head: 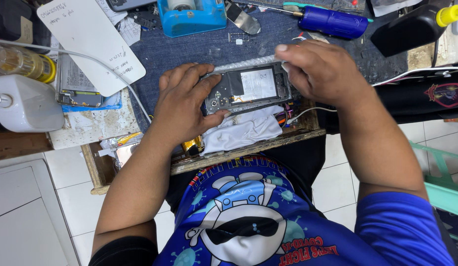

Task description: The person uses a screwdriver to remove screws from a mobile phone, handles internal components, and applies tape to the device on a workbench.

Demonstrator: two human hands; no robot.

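While the left hand [184, 101] is clamping one short end of the opened grey smartphone with its back cover off [248, 88], fingers curled over the top edge and thumb under the near edge, the right hand [320, 71] is pinching closed at the opposite corner. The phone is lying flat above a crumpled white cloth [244, 130] at the front of the blue denim-covered workbench [189, 49]. It looks light, stiff and fragile, its exposed boards best left untouched, so gripping the bare frame edges seems safest.

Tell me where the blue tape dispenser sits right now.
In the head view, the blue tape dispenser sits at the top centre of the bench, beyond the left hand and left of the blue bottle.
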